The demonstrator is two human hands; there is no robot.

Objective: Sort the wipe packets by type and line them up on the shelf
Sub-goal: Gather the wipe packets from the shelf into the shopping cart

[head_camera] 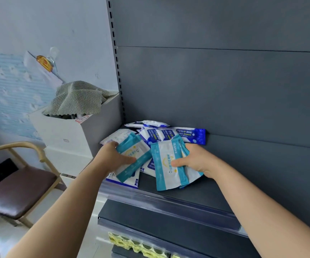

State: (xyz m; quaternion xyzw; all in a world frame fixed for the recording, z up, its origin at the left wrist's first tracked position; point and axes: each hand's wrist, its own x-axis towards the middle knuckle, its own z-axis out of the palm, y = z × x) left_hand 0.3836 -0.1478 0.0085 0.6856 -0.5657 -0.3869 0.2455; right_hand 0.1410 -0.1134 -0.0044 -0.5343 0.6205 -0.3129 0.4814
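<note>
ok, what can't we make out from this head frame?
Head view:
Packet count in right hand: front teal packet covers those behind.
Blue packets pile: overlapped by left hand and its teal packet.
Packet small print: too small.
White box contents: under striped cloth.
Yellow items below: cut by bottom edge.

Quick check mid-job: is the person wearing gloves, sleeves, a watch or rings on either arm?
No. The left hand and right hand are bare, without gloves or visible rings. The left forearm and right forearm are uncovered to the frame edge: no sleeves, watch, bracelet or markings show.
</note>
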